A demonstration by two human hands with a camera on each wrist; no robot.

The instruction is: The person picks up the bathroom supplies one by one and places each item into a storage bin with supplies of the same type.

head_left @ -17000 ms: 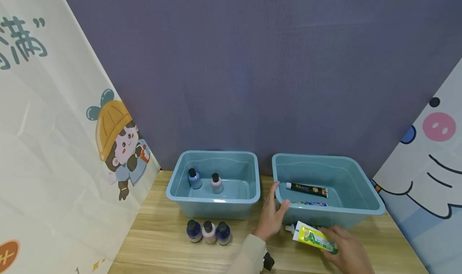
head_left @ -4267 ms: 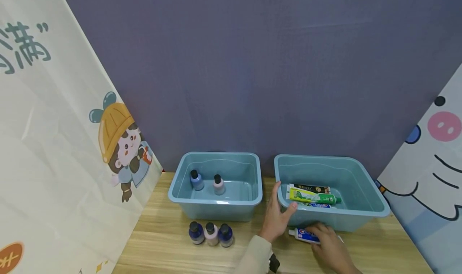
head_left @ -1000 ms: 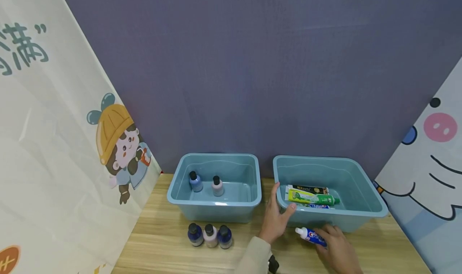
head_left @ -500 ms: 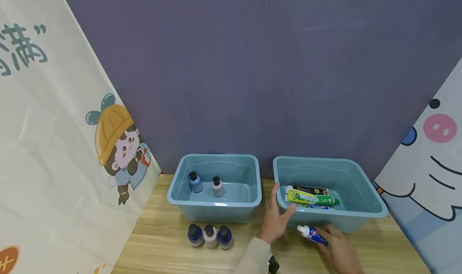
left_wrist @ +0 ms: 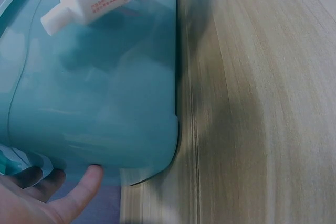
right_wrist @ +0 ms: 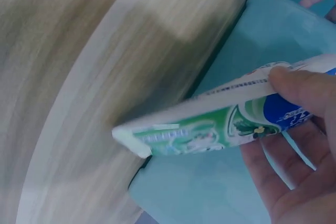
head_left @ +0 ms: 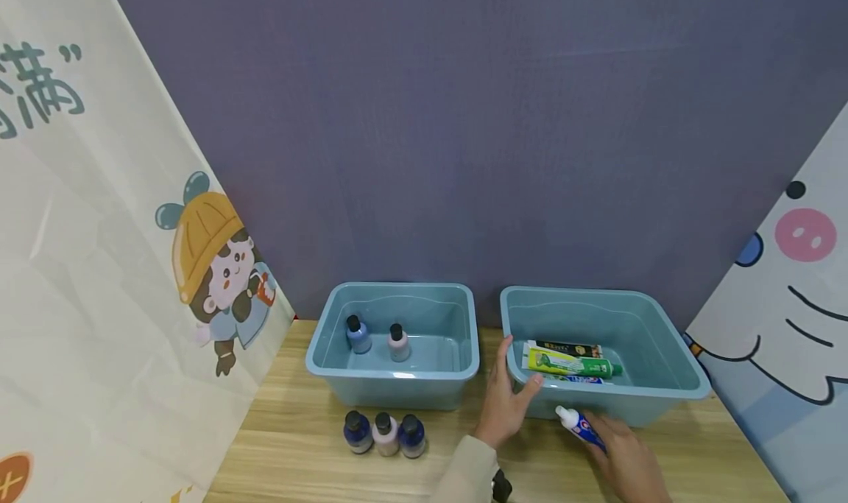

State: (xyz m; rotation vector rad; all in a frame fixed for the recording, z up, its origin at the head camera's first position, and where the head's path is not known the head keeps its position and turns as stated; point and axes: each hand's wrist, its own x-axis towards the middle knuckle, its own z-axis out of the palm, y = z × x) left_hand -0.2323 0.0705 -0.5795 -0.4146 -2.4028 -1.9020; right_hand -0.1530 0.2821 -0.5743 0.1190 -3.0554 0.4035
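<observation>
My right hand (head_left: 626, 455) pinches a blue-and-white toothpaste tube (head_left: 583, 428), thumb on one face and fingers on the other. Its white cap points up and left, in front of the right bin (head_left: 636, 407); a green printed part of the tube (right_wrist: 194, 135) shows in the right wrist view. At that bin's front left corner, my left hand (head_left: 505, 407) touches with spread, fairly straight fingers. Inside lie a black toothpaste tube (head_left: 570, 349), a yellow-green one (head_left: 573, 364) and, partly hidden by the front rim, a blue-and-white one (head_left: 583, 379).
The left bin (head_left: 404, 389) holds a light blue bottle (head_left: 359, 338) and a pale pink bottle (head_left: 399, 346). In front of it stand two dark blue bottles (head_left: 358, 435) with a pale pink bottle (head_left: 386, 438) between them on the wooden table (head_left: 298, 459).
Since the oldest frame, the yellow-green tube has gone from my right hand into the right bin. Lately my right hand has lifted and tilted the blue-and-white tube. My left hand stays.
</observation>
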